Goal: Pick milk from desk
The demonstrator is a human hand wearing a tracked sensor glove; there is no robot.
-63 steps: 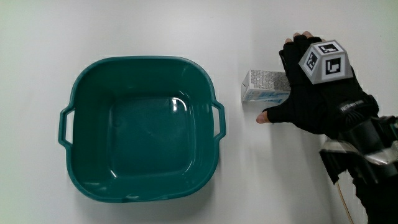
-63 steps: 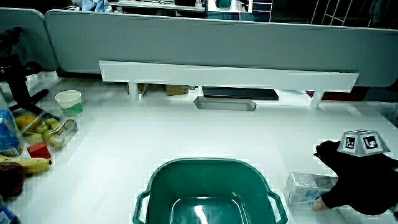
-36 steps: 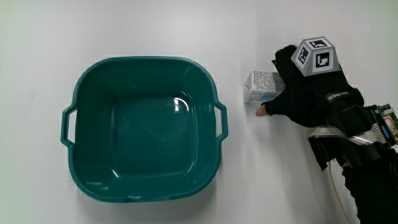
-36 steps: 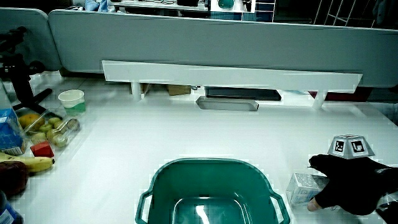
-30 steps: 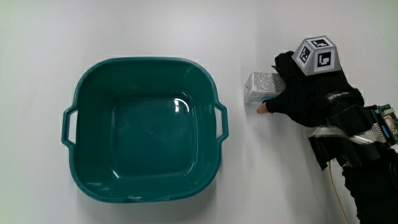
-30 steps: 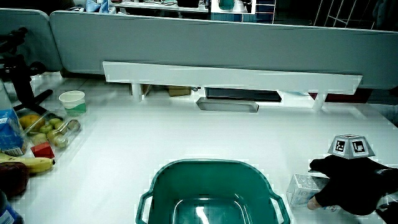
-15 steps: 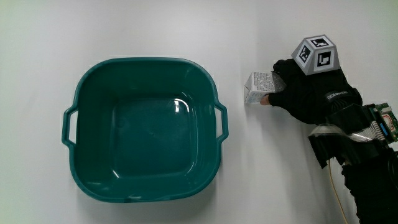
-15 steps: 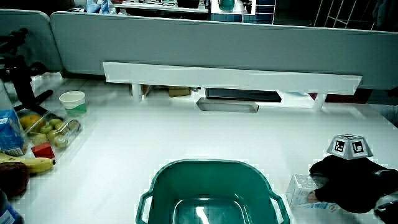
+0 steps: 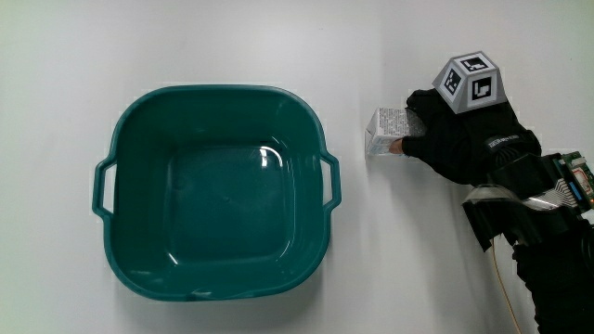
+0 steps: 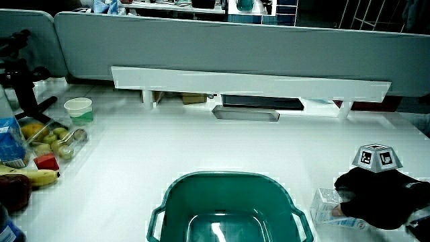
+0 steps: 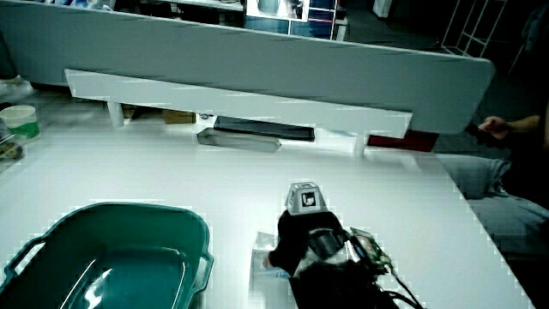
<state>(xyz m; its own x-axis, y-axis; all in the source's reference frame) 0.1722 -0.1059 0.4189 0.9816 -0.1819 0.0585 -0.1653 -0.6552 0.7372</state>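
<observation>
A: Biggest first. White bench (image 9: 186, 37), also visible in both side views. On it a big teal basin (image 9: 215, 190) with two handles, nothing in it; seen too in a side view (image 10: 228, 208) and in a side view (image 11: 103, 257).

B: Partition?

A: Low grey partition (image 10: 222, 47) at the bench's edge away from the person, with a long white shelf (image 10: 248, 82) on short legs in front of it and a dark flat tray (image 10: 243, 112) under the shelf.

B: Hand?

A: The hand (image 9: 459, 139), black glove, patterned cube (image 9: 471, 83) on its back, sits beside the basin, on the milk. Forearm (image 9: 538, 232) runs toward the person. In a side view (image 10: 376, 198) it's low on the bench, cube (image 10: 377, 157) up top.

B: Milk?

A: Small white milk carton (image 9: 384, 133) with blue print, lying on the bench between the basin's handle and the hand, just beside the basin, not touching it. Also in a side view (image 10: 324, 204).

B: Grip state?

A: Grip clamped on the carton: fingers (image 9: 419, 100) curled over its top end, thumb tip against the side nearer the person. Carton looks to be resting on the bench.

B: Small stuff?

A: Near the bench's edge, well apart from the basin: a paper cup (image 10: 78, 109), a clear box of fruit (image 10: 50, 140), a banana (image 10: 30, 177).
</observation>
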